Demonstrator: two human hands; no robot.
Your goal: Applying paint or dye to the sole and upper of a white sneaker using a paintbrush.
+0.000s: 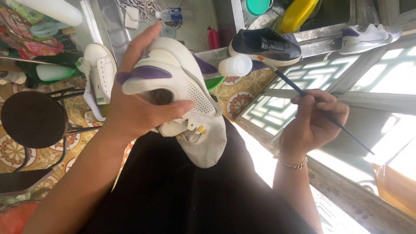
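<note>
White sneaker (173,82), purple trim, gripped in left hand (138,108); right hand (314,123) fingers pinching paintbrush (312,104), bristles off the shoe.

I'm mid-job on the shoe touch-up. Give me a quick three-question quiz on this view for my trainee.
1. True or false: the left hand grips the white and purple sneaker.
2. What does the right hand hold? A) a spray bottle B) a thin dark paintbrush C) a cloth
3. Fill in: the brush tip points toward the small white ____ that lies in front of the dark sneaker.

Key: 1 true. 2 B. 3 bottle.
</note>
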